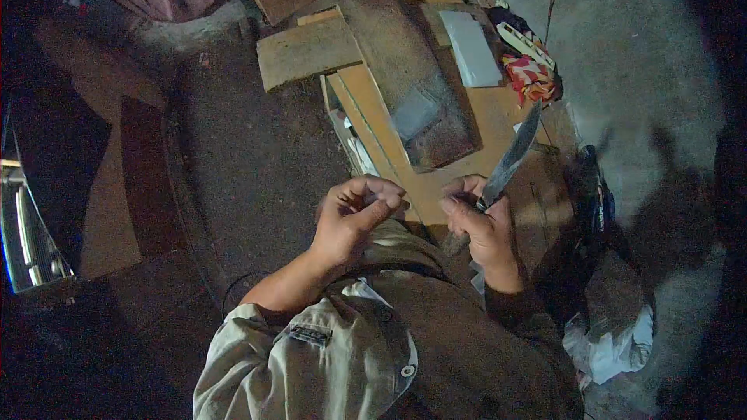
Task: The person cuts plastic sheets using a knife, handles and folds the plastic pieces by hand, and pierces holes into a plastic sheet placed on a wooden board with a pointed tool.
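Knife (512, 159) is showing dull metal w/ smears; counter (498, 118) below it, smooth wood; cloth (532, 79) nr knife tip is looking matt.

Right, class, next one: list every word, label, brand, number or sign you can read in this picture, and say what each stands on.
No text can be read for certain.
Dark item at the right edge of the boards: pale lettering, too small and blurred to read.
Patch on the pale shirt: any marking is too blurred to read.
Knife: no lettering can be made out.
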A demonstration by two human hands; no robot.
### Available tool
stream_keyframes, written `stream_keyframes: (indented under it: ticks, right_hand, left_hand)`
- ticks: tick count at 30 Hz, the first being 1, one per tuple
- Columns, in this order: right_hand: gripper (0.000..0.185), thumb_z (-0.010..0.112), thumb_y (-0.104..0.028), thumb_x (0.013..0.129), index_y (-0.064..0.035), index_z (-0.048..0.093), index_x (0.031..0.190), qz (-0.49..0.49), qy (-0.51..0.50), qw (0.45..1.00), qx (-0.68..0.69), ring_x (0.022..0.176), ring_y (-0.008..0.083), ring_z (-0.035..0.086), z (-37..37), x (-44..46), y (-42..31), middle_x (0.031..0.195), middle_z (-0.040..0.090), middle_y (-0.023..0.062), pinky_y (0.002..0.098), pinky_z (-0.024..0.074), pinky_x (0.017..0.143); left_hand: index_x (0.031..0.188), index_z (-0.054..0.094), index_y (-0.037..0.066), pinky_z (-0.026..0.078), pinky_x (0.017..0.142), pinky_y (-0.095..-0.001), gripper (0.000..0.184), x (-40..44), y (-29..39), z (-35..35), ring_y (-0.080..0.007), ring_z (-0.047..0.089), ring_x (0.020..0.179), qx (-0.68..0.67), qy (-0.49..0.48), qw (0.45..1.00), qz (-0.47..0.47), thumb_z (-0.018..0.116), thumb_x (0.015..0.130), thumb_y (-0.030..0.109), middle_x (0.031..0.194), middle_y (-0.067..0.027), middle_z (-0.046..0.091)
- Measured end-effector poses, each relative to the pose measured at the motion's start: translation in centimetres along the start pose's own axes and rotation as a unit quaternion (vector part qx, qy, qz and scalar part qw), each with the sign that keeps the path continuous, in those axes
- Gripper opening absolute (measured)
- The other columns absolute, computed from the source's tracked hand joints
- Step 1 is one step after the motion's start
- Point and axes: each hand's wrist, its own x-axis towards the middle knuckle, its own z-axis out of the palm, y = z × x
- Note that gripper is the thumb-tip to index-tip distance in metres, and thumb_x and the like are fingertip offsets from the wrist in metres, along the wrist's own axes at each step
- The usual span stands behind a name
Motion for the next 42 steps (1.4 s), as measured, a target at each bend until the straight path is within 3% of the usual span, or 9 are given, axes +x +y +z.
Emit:
stream_keyframes:
  ticks: [5, 14, 17, 19, 20, 24, 27, 30, 42]
  right_hand:
    - [0.015, 0.065, -0.010, 0.078, -0.0005, 0.057, 0.087, 0.029, -0.010, 0.998, -0.061, 0.050, 0.0049, 0.044, -0.1, -0.1, 0.1, 0.062, 0.052, -0.0015, 0.0204, 0.0353, 0.048]
    - [0.014, 0.064, -0.013, 0.082, -0.0003, 0.058, 0.086, -0.007, -0.024, 0.996, -0.081, 0.054, 0.0045, 0.047, -0.6, -0.3, 1.2, 0.067, 0.056, 0.0005, 0.0219, 0.0379, 0.048]
    - [0.019, 0.059, -0.012, 0.084, -0.0002, 0.057, 0.099, -0.035, -0.024, 0.990, -0.136, 0.055, 0.0055, 0.044, -0.9, -0.5, 0.6, 0.071, 0.053, -0.0012, 0.0205, 0.0362, 0.051]
    - [0.027, 0.058, -0.014, 0.086, 0.0018, 0.053, 0.108, -0.096, -0.035, 0.983, -0.155, 0.078, 0.0132, 0.055, -1.6, -1.2, -0.3, 0.090, 0.060, 0.0083, 0.0273, 0.0452, 0.072]
    - [0.027, 0.058, -0.014, 0.086, 0.0018, 0.053, 0.108, -0.095, -0.036, 0.983, -0.154, 0.078, 0.0132, 0.055, -2.0, -1.6, -0.3, 0.090, 0.060, 0.0083, 0.0273, 0.0452, 0.072]
    - [0.040, 0.052, -0.011, 0.088, 0.0034, 0.044, 0.124, -0.055, -0.063, 0.967, -0.242, 0.107, 0.0248, 0.051, -2.7, -2.9, -1.7, 0.115, 0.053, 0.0167, 0.0337, 0.0364, 0.093]
    - [0.040, 0.052, -0.011, 0.087, 0.0042, 0.044, 0.124, -0.057, -0.104, 0.941, -0.316, 0.117, 0.0312, 0.047, -3.2, -3.9, -0.9, 0.122, 0.051, 0.0212, 0.0359, 0.0339, 0.099]
    - [0.039, 0.052, -0.012, 0.087, 0.0041, 0.047, 0.122, -0.068, -0.092, 0.918, -0.380, 0.111, 0.0273, 0.052, -3.3, -4.5, -0.2, 0.118, 0.054, 0.0198, 0.0336, 0.0385, 0.093]
    - [0.039, 0.055, -0.015, 0.087, 0.0062, 0.049, 0.119, -0.065, -0.058, 0.906, -0.415, 0.108, 0.0304, 0.054, -3.1, -4.5, -0.6, 0.114, 0.056, 0.0216, 0.0325, 0.0391, 0.092]
  left_hand:
    - [0.087, 0.065, 0.002, 0.045, 0.067, -0.0253, 0.011, 0.3, 0.8, 1.2, -0.0109, 0.057, 0.069, 0.067, -0.027, 0.997, -0.037, 0.067, 0.080, 0.010, 0.078, -0.0035, 0.064]
    - [0.086, 0.064, -0.002, 0.047, 0.063, -0.0255, 0.014, 0.2, 0.5, 1.6, -0.0109, 0.058, 0.067, 0.133, -0.015, 0.989, -0.063, 0.062, 0.085, 0.012, 0.075, -0.0058, 0.065]
    - [0.082, 0.064, -0.001, 0.047, 0.062, -0.0260, 0.013, 0.6, 0.2, 1.3, -0.0101, 0.058, 0.066, 0.091, 0.023, 0.993, -0.076, 0.064, 0.084, 0.012, 0.074, -0.0051, 0.064]
    - [0.081, 0.064, 0.000, 0.047, 0.061, -0.0264, 0.014, 0.8, -0.1, 1.0, -0.0103, 0.058, 0.066, 0.065, 0.048, 0.994, -0.074, 0.065, 0.083, 0.013, 0.073, -0.0049, 0.064]
    - [0.079, 0.064, 0.001, 0.047, 0.061, -0.0268, 0.015, 0.9, -0.1, 0.9, -0.0104, 0.057, 0.065, 0.039, 0.073, 0.994, -0.072, 0.066, 0.083, 0.014, 0.072, -0.0046, 0.064]
    - [0.080, 0.064, 0.002, 0.046, 0.058, -0.0262, 0.017, 1.3, 1.2, 1.0, -0.0119, 0.058, 0.061, -0.001, 0.095, 0.991, -0.090, 0.065, 0.083, 0.019, 0.071, -0.0053, 0.063]
    - [0.082, 0.064, 0.003, 0.045, 0.055, -0.0252, 0.017, 1.8, 0.3, 0.1, -0.0115, 0.058, 0.061, -0.029, 0.098, 0.993, -0.066, 0.065, 0.083, 0.019, 0.071, -0.0056, 0.063]
    - [0.082, 0.064, 0.003, 0.044, 0.052, -0.0241, 0.016, 2.0, 0.6, 0.2, -0.0114, 0.059, 0.061, -0.027, 0.110, 0.992, -0.047, 0.065, 0.084, 0.020, 0.070, -0.0053, 0.063]
    - [0.080, 0.064, 0.004, 0.040, 0.049, -0.0220, 0.018, 1.7, 1.0, 0.4, -0.0110, 0.060, 0.060, -0.023, 0.121, 0.992, -0.023, 0.065, 0.083, 0.021, 0.069, -0.0042, 0.064]
